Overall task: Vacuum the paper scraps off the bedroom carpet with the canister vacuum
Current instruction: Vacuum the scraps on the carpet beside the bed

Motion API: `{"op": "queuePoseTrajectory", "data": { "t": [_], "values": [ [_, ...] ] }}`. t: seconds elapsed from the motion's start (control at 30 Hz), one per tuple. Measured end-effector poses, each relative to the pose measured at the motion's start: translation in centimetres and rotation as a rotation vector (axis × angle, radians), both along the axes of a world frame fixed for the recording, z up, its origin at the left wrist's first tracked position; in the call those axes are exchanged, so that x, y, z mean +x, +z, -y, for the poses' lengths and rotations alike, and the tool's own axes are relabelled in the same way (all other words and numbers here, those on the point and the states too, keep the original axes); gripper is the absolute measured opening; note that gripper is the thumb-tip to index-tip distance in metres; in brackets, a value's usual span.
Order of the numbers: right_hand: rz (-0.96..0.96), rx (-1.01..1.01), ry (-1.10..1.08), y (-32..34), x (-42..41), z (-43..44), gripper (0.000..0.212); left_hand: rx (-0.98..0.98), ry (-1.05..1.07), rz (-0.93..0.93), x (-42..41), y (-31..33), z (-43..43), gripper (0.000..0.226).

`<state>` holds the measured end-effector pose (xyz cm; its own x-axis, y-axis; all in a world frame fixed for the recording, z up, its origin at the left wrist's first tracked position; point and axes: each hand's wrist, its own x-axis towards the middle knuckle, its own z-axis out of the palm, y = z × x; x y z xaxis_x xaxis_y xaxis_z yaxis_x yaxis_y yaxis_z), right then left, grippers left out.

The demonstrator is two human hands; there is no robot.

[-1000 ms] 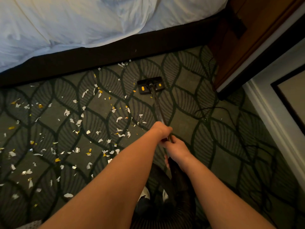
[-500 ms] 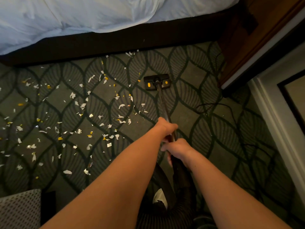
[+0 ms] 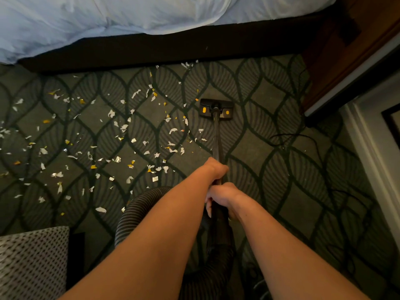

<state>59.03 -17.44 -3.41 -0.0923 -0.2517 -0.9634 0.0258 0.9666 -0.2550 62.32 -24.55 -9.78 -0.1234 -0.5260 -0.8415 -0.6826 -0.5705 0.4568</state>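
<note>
Both hands hold the dark vacuum wand (image 3: 217, 137). My left hand (image 3: 216, 169) grips it higher up the tube, and my right hand (image 3: 223, 197) grips it just below, fingers curled round. The black floor head (image 3: 216, 109) with two yellow marks lies flat on the patterned carpet (image 3: 270, 169), right of the mess. Several white and yellow paper scraps (image 3: 129, 139) are strewn over the carpet from the head's left side out to the left edge. A ribbed hose (image 3: 134, 213) loops under my arms. The canister is hidden.
The bed (image 3: 129, 16) with white bedding and a dark base (image 3: 151, 50) runs along the top. A wooden cabinet (image 3: 346, 50) stands top right, a white door frame (image 3: 372, 144) right. A black cord (image 3: 287, 137) trails over the carpet. A dotted cushion (image 3: 30, 263) sits bottom left.
The view has tilted back, bringing the dotted cushion and more hose into sight. The floor head stays right of the scraps, and both hands keep their grip on the wand.
</note>
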Motion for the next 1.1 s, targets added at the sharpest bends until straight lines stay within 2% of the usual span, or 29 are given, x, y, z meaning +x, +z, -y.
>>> {"op": "queuePoseTrajectory", "data": {
  "t": [0.1, 0.53, 0.83, 1.1],
  "values": [
    [0.035, -0.006, -0.088, -0.1, 2.5, -0.8, 0.017, -0.007, -0.003, -0.003, 2.2, -0.2, -0.6, 0.045],
    [0.107, 0.014, -0.151, 0.6, 10.3, -1.8, 0.021, -0.041, 0.017, 0.001, 10.1, -0.3, -1.6, 0.039],
    [0.122, 0.024, -0.088, 0.9, 14.3, -3.6, 0.017, -0.014, 0.043, 0.015, 14.8, -0.1, -3.4, 0.049],
    [0.113, 0.019, -0.013, 0.9, 17.3, -5.5, 0.014, 0.023, 0.097, -0.028, 18.4, 0.1, -5.3, 0.049]
  ]
}}
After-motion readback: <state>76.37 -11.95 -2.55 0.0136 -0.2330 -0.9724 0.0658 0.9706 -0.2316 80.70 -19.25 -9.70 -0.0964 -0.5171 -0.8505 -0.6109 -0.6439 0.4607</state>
